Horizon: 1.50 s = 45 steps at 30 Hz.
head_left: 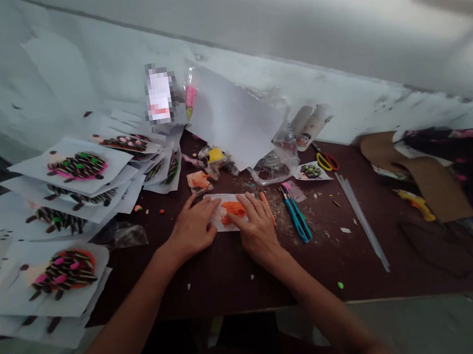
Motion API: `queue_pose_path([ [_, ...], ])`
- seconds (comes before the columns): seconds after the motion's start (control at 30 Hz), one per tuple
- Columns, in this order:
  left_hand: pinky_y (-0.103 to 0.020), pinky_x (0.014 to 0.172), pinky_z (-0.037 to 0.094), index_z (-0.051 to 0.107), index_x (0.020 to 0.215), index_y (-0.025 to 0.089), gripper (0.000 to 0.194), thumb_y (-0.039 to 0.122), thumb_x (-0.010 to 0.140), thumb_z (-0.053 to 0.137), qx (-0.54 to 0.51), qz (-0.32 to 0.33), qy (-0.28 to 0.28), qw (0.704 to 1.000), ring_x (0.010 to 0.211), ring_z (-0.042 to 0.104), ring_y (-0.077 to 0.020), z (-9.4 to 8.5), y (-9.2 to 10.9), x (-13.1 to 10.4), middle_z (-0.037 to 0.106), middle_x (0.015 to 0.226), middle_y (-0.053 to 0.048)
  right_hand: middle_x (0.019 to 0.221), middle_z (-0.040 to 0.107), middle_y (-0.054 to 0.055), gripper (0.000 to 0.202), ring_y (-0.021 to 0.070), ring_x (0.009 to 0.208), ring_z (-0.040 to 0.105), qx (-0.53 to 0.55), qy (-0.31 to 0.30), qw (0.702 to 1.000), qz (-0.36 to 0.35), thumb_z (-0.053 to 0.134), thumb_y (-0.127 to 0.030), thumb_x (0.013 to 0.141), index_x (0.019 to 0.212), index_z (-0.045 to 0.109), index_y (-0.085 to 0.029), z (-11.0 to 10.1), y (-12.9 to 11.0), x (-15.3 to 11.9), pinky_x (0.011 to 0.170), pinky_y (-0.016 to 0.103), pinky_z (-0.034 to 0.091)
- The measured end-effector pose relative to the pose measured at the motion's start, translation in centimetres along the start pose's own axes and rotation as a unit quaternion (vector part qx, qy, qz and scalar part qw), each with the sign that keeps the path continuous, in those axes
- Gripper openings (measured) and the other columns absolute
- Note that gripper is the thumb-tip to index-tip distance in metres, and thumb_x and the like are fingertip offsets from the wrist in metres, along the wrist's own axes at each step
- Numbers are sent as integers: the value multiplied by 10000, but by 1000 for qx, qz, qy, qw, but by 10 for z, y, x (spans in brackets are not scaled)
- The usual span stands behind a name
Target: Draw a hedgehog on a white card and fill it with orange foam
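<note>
A small white card [221, 225] lies on the dark table in front of me, with an orange patch [233, 208] of soft-looking material spread on it. My left hand [193, 224] rests at the card's left edge, fingers extended and apart. On the right side, my right hand [258, 225] has its fingers stretched over the card, one fingertip touching the orange patch. Neither hand grips anything. Just behind the card sits a lump of orange material [199, 180] in clear wrapping. An orange stick [266, 201] lies right beside my right hand.
Papers with hedgehog-like figures [77, 166] are stacked at left. Teal pliers [297, 215], red-yellow scissors [327, 159] and clear sticks [363, 223] lie to the right. A yellow glue gun [418, 205] rests by brown cardboard [438, 187]. A large white sheet [230, 112] stands behind.
</note>
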<state>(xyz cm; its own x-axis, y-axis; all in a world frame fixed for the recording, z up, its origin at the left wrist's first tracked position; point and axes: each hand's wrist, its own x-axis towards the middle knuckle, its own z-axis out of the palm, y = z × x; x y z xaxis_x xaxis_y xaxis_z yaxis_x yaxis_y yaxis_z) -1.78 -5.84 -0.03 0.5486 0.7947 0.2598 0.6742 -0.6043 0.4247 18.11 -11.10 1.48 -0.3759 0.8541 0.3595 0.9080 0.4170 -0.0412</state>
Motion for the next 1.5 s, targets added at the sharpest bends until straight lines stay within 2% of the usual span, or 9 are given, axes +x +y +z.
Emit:
queue_pose_path([
  [0.23,-483,1229,279,553,1353,156,581,155,776,490,-1,-9,-6,1000,1316,559,-250,-1,2,0,654,1362,-100,1517,479,142,313,315,1456,345,-8,-59,998,-9,590,-185,952,1242,676,-263,4,-4,4,1137,505,303],
  [0.47,-482,1229,276,542,1357,152,591,162,768,495,-3,-7,-19,1000,1313,559,-258,-4,1,2,648,1367,-107,1519,481,139,241,305,1462,335,3,-51,999,-5,589,-188,956,1159,707,-240,4,-7,5,1141,502,286],
  [0.67,-498,1217,298,559,1323,138,562,146,769,471,7,24,-22,999,1298,567,-272,-7,-3,6,655,1348,-130,1519,476,150,242,319,1466,323,22,-64,998,6,591,-176,949,1140,727,-235,2,-7,8,1136,510,286],
  [0.87,-473,1217,294,551,1324,161,566,103,772,441,1,26,-14,1000,1277,583,-230,-4,-9,5,668,1333,-100,1517,475,139,232,317,1446,340,22,-66,998,0,601,-181,942,1133,723,-232,0,-7,10,1135,516,286],
  [1.17,-488,1226,279,542,1325,117,515,152,819,450,-14,35,26,999,1266,593,-248,-3,-2,-1,676,1302,-145,1505,488,141,210,309,1428,369,22,-78,995,-64,589,-186,946,1098,729,-224,-6,5,17,1136,526,288],
  [1.5,-528,1229,255,507,1387,153,590,188,798,518,-32,11,8,999,1302,563,-277,-5,0,-1,644,1357,-130,1508,497,109,263,307,1479,292,64,-80,993,-59,587,-113,908,1067,748,-248,0,16,20,1150,521,260],
])
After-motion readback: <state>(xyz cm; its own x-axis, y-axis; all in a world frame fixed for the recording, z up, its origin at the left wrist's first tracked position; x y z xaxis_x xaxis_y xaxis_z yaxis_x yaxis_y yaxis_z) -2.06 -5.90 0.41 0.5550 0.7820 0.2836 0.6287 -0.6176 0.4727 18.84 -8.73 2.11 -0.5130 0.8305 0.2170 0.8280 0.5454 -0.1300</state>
